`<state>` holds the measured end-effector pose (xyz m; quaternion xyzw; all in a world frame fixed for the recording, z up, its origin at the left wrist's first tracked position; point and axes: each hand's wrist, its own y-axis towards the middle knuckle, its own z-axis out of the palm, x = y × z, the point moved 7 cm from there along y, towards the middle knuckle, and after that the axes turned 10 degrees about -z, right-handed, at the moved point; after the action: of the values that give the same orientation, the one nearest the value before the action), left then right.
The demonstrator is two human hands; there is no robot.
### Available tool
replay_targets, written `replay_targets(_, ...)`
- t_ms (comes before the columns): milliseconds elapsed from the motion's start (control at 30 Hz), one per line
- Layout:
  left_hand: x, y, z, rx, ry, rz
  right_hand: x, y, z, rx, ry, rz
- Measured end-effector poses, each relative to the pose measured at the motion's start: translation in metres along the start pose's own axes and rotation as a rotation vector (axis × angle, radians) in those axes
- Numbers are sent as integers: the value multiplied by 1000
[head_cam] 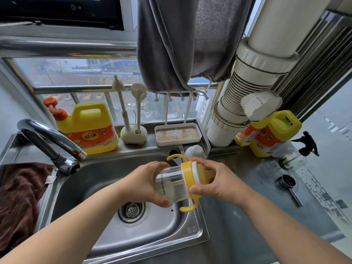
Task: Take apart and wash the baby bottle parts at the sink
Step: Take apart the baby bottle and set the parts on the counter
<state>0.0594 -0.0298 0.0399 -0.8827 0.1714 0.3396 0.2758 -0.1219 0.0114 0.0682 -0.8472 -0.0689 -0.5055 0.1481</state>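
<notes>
The baby bottle (172, 184) lies on its side above the sink (106, 180) (right half of the basin). The left hand (147, 184) wraps curled fingers around the clear body; the right hand (215, 181) grips the yellow cap (206, 175), fingers curled.

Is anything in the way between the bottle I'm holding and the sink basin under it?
Nothing visible: the clear baby bottle with yellow collar is held on its side over the bare steel sink basin, the faucet off to its left.
</notes>
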Motion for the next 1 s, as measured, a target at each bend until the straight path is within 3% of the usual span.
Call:
replay_targets(100,9,2,12,108,-134,-27,6,2,0,112,-120,-42)
replay_targets(200,8,3,10,28,-232,-13,11,5,-5,173,-153,-80)
replay_targets(300,3,4,4,-100,-171,-1,9,10,-6,221,-212,-74)
replay_targets(400,-2,3,0,-209,-87,45,-12,12,-14,9,-100,148)
replay_targets(467,-2,0,-3,-274,-61,56,-30,7,-11,-103,165,384)
replay_targets(533,0,-3,-3,-321,-47,59,-35,0,4,-56,397,579)
replay_targets(600,-3,-3,2,-332,-10,84,-36,1,14,-5,470,623)
replay_targets(733,-4,-2,3,-322,-32,108,-31,16,19,-39,507,478)
replay_targets(867,2,-4,-3,-292,-144,80,-19,23,8,-26,422,174)
replay_targets(1000,8,-2,-2,-289,-239,37,-6,21,0,56,380,101)
